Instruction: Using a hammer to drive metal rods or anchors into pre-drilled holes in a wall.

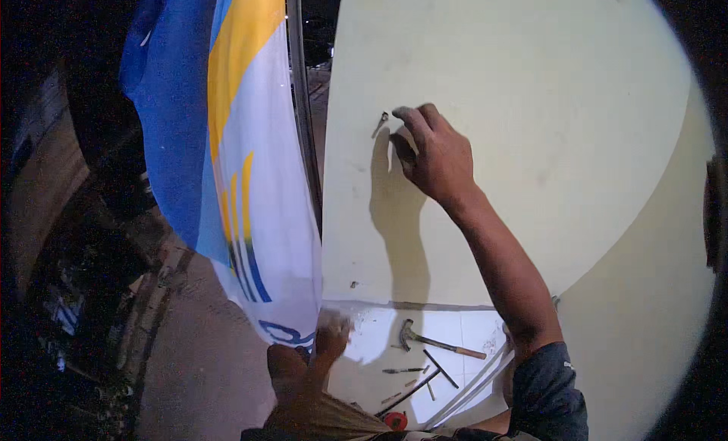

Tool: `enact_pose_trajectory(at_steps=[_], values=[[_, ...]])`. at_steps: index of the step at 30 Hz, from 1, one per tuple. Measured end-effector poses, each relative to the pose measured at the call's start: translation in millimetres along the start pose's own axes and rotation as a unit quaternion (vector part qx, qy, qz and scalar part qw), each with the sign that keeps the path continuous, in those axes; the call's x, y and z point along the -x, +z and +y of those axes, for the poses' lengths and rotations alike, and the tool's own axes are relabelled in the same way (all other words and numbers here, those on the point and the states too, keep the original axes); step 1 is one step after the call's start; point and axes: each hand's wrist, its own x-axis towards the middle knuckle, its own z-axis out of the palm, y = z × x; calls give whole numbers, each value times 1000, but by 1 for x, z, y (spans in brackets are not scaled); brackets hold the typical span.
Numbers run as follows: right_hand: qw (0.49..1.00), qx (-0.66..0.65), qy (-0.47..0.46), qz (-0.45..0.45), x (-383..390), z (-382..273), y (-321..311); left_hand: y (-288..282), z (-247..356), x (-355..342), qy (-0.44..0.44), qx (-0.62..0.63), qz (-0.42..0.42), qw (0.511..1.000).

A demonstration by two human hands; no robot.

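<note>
My right hand reaches up to the pale wall panel, its bent fingers apart and empty, just right of a small metal fitting that sticks out of the wall. My left hand is low beside the bottom of a hanging blue, white and yellow fabric banner; motion blurs its fingers, and I cannot make out what they hold. A second small fitting sits lower on the wall. Below it, a hammer lies on white tiles.
On the tiles are also a dark T-shaped tool, a slim tool, a red tape measure and pale long strips. A dark vertical rail runs beside the banner. Far below at left is darker paved ground.
</note>
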Motion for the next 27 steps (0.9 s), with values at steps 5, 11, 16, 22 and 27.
enact_pose_trajectory(at_steps=[5,11,16,22,27], values=[[980,170,-57,-83,-37,-6,10,18,-58,54,103,-40,-63,992],[945,263,-103,-163,-48,-13,22,38,-69,25,42,50,-95,993],[922,308,-147,-184,-57,-23,20,57,-87,8,-67,113,-70,989],[926,264,-183,-199,-54,-39,-3,65,-105,6,-20,77,-85,993],[952,208,-203,-92,-41,-61,-35,60,-92,13,-101,253,-45,961]])
